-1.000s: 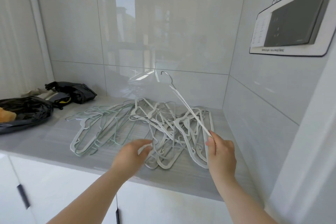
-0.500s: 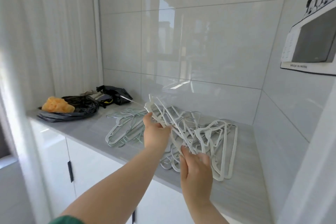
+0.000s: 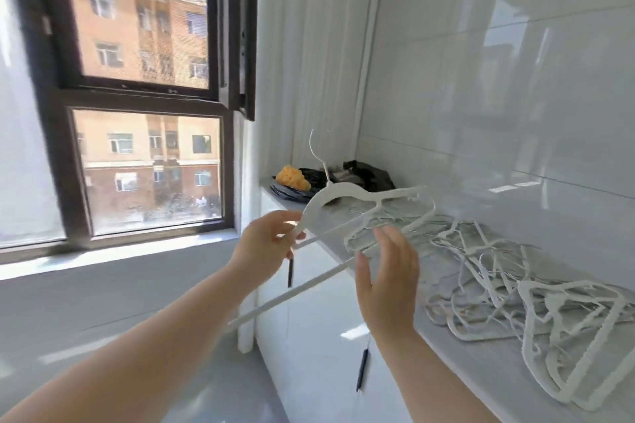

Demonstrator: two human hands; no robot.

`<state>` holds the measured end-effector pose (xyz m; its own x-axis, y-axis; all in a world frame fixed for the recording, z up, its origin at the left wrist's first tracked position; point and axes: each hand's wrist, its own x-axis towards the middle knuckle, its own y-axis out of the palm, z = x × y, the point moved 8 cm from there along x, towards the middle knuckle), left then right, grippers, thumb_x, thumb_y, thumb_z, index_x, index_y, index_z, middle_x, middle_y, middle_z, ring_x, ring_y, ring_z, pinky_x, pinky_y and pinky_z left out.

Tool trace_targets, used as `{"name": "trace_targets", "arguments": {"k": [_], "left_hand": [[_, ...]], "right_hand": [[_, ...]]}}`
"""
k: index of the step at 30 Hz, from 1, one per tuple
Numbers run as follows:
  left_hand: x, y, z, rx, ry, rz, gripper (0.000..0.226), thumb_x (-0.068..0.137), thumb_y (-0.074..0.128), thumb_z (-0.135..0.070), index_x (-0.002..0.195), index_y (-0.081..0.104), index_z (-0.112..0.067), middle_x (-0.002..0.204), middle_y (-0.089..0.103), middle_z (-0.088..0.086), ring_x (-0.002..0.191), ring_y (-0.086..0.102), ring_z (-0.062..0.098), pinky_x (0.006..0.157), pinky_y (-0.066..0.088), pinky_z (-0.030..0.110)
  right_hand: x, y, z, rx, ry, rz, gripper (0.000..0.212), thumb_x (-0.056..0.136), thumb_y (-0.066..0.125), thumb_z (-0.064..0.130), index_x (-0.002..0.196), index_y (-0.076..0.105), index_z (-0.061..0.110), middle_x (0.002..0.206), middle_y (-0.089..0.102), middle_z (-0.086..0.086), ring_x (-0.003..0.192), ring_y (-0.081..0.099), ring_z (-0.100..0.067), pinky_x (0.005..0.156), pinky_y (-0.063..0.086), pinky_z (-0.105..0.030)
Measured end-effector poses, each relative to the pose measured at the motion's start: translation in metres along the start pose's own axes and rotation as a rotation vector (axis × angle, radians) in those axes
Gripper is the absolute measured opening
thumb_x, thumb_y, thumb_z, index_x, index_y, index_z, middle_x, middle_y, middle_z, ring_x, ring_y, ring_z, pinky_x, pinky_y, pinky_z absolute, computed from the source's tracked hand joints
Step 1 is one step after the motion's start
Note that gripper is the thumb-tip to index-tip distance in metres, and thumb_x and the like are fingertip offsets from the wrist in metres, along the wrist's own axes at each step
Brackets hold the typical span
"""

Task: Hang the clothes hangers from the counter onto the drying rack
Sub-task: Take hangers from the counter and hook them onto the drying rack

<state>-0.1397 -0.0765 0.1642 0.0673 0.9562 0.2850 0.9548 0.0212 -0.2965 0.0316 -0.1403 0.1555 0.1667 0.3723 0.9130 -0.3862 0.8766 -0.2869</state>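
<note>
Hanger (image 3: 323, 199) – L hand (image 3: 266, 245) grips end | R hand (image 3: 388, 285) – hold hidden | pile (image 3: 481, 271) cropped

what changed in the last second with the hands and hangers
The left hand took hold of a white hanger and lifted it off the pile. The right hand loosened its grip, fingers now straight. Pile and black bags stayed on the counter.
</note>
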Motion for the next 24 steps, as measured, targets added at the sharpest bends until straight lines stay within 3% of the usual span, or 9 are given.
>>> {"name": "trace_targets", "arguments": {"k": [3,5,7,10,12,15,19,22,24], "left_hand": [[-0.024,-0.063,0.005,0.121,-0.015,-0.01,0.026,0.089,0.049,0.004,0.107,0.06,-0.01,0.067,0.061,-0.011,0.034,0.048,-0.005,0.038,0.035,0.004],[-0.043,-0.107,0.004,0.182,-0.018,-0.061,0.027,0.087,0.049,0.008,0.105,0.062,-0.008,0.057,0.061,-0.018,0.034,0.049,-0.005,0.038,0.036,0.004],[-0.06,-0.151,0.001,0.242,-0.011,-0.125,0.029,0.086,0.05,0.01,0.103,0.064,-0.008,0.053,0.061,-0.021,0.037,0.051,-0.005,0.039,0.038,0.005],[-0.086,-0.211,-0.002,0.328,-0.005,-0.2,0.031,0.085,0.05,0.011,0.098,0.066,-0.012,0.063,0.062,-0.014,0.039,0.053,-0.006,0.042,0.041,0.005],[-0.103,-0.248,-0.001,0.399,0.0,-0.23,0.028,0.085,0.053,0.007,0.095,0.067,-0.016,0.064,0.063,-0.016,0.041,0.054,-0.006,0.045,0.043,0.005],[-0.132,-0.312,0.007,0.499,-0.034,-0.285,0.026,0.086,0.056,-0.002,0.082,0.063,-0.026,0.051,0.061,-0.021,0.04,0.054,-0.005,0.043,0.039,0.005],[-0.187,-0.405,0.017,0.658,-0.129,-0.342,0.03,0.087,0.059,-0.018,0.064,0.058,-0.037,0.057,0.062,-0.013,0.037,0.051,-0.004,0.048,0.042,0.016],[-0.235,-0.477,0.013,0.749,-0.145,-0.447,0.031,0.086,0.061,-0.019,0.061,0.057,-0.037,0.058,0.062,-0.011,0.04,0.053,-0.005,0.05,0.043,0.013],[-0.261,-0.519,0.01,0.785,-0.145,-0.512,0.03,0.085,0.061,-0.019,0.061,0.056,-0.036,0.064,0.065,-0.007,0.043,0.055,0.001,0.059,0.047,0.021]], "right_hand": [[0.033,0.014,0.041,0.018,-0.08,-0.013,0.041,0.085,0.041,0.031,0.118,0.043,0.007,0.118,0.06,-0.022,0.114,0.04,-0.028,0.099,0.03,-0.04],[0.05,0.032,0.075,0.018,-0.136,0.11,0.048,0.081,0.04,0.036,0.114,0.053,0.005,0.109,0.065,-0.018,0.109,0.05,-0.031,0.099,0.037,-0.048],[0.053,0.06,0.11,0.113,-0.133,0.417,0.056,0.083,0.032,0.046,0.106,0.064,0.007,0.1,0.069,-0.01,0.1,0.06,-0.03,0.1,0.036,-0.042],[0.033,0.092,0.161,0.265,-0.08,0.78,0.039,0.094,0.043,0.04,0.103,0.066,0.009,0.102,0.069,-0.004,0.099,0.061,-0.022,0.085,0.04,-0.029],[0.027,0.099,0.199,0.371,-0.083,0.803,0.035,0.093,0.05,0.034,0.094,0.066,0.003,0.091,0.069,-0.009,0.089,0.062,-0.025,0.073,0.044,-0.028],[0.02,0.106,0.267,0.493,-0.113,0.776,0.031,0.09,0.055,0.028,0.085,0.067,0.0,0.072,0.063,-0.009,0.069,0.057,-0.023,0.056,0.036,-0.014],[0.001,0.116,0.372,0.613,-0.175,0.801,0.026,0.089,0.058,0.025,0.094,0.068,0.001,0.087,0.069,-0.012,0.082,0.064,-0.024,0.074,0.049,-0.025],[-0.016,0.12,0.455,0.731,-0.194,0.82,0.025,0.089,0.059,0.026,0.094,0.069,0.003,0.085,0.068,-0.006,0.074,0.06,-0.013,0.065,0.044,-0.008],[-0.025,0.127,0.504,0.782,-0.212,0.823,0.025,0.089,0.059,0.025,0.096,0.069,0.004,0.087,0.068,-0.004,0.076,0.06,-0.014,0.066,0.044,-0.009]]}}
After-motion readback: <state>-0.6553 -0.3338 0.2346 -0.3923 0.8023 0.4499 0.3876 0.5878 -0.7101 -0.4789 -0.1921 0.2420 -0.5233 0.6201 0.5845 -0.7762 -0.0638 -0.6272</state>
